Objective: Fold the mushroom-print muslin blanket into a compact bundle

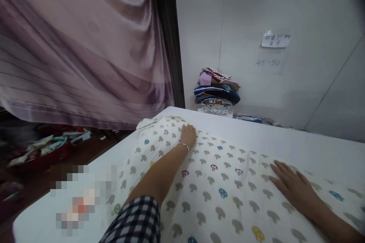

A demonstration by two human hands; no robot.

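A white cloth [208,167] printed with grey, blue, red, green and yellow mushrooms lies spread over a white table [245,129]. Its far left corner is raised in loose folds. My left hand [188,136], with a bracelet at the wrist, reaches out to the cloth's far edge and presses down there, its foreshortened fingers resting on the fabric. Further right and nearer to me, my right hand [296,184] lies flat on the cloth near the same edge, fingers spread.
Folded fabrics stand in a stack [217,91] against the white wall, beside more flat cloth. A pink curtain [85,45] hangs on the left. Below it, a red basin [42,152] with items sits on the floor. Paper notes [275,40] are stuck to the wall. Something pixelated covers the table's left side.
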